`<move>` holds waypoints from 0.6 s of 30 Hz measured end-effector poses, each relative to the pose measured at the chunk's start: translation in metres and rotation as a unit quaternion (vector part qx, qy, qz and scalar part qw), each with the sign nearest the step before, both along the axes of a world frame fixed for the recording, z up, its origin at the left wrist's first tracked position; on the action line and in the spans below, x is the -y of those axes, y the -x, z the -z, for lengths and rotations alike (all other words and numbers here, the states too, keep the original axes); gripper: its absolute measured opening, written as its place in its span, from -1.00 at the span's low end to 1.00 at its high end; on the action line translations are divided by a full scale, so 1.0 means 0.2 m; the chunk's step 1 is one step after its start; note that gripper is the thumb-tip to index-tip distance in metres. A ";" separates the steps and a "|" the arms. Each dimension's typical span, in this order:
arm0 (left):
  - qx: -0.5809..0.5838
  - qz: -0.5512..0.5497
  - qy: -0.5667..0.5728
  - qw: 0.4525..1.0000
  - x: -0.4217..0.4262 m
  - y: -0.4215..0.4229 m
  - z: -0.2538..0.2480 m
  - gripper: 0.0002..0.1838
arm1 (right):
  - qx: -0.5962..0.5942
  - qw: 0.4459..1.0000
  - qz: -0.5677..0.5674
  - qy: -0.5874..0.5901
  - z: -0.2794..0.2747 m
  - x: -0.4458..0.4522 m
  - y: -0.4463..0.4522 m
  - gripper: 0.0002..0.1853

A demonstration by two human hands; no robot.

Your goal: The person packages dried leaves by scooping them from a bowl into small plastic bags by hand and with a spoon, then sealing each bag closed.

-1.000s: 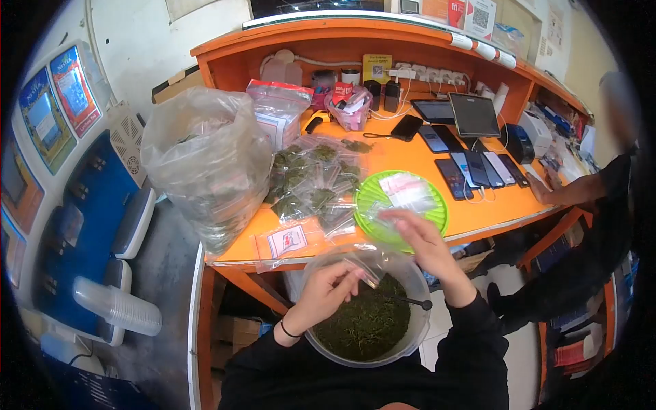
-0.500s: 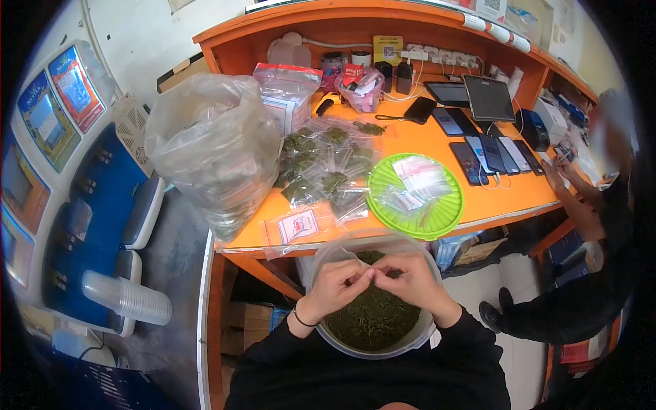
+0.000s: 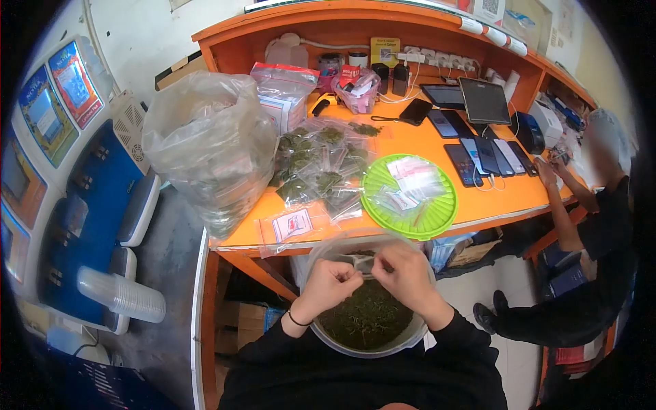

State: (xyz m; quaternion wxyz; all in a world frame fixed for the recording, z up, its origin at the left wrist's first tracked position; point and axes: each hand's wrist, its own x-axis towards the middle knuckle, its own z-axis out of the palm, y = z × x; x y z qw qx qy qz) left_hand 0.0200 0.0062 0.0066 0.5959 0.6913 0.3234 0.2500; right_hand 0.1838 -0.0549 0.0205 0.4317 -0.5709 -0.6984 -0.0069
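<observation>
My left hand [image 3: 333, 283] and my right hand [image 3: 408, 275] are over a translucent plastic bucket [image 3: 372, 353] holding dried, crumbled green herb [image 3: 369, 316]. Between the fingertips stretches a small clear plastic bag [image 3: 363, 264], pinched by both hands at its sides. Part of the bag is hidden behind the fingers, and I cannot make out any contents. Just beyond the bucket, a bright green lid [image 3: 447, 215] on the orange table carries several small flat clear bags [image 3: 417, 179]. To its left lies a pile of small bags filled with green herb [image 3: 328, 179].
A large translucent sack [image 3: 205, 150] stands at the table's left end, near a labelled flat bag [image 3: 292, 225]. Several phones [image 3: 486, 156] and a tablet [image 3: 484, 100] lie on the right. A co-worker [image 3: 581, 225] stands at far right. Stacked plastic cups [image 3: 123, 294] rest on the left counter.
My fingertips, which met before, have drawn apart, and the small bag now shows stretched between them. The co-worker's head and arms have shifted slightly.
</observation>
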 end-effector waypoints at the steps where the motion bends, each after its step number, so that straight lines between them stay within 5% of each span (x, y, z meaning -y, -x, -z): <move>1: -0.005 -0.014 0.004 1.000 0.00 0.00 0.00 -0.73 | -0.020 0.999 0.007 0.043 0.01 0.01 0.01 -0.85; 6: 0.000 -0.039 0.017 0.999 -0.02 -0.01 0.01 -0.74 | 0.100 0.989 -0.106 0.031 0.01 -0.01 -0.03 -0.70; 16: -0.021 0.137 -0.274 0.952 -0.01 -0.03 0.01 -0.85 | 0.111 0.923 -0.212 0.301 0.12 -0.04 -0.04 -0.60; 18: 0.097 -0.090 -0.330 0.934 -0.01 -0.04 -0.02 -0.86 | -0.036 0.928 -0.236 0.287 0.08 -0.02 -0.05 -0.62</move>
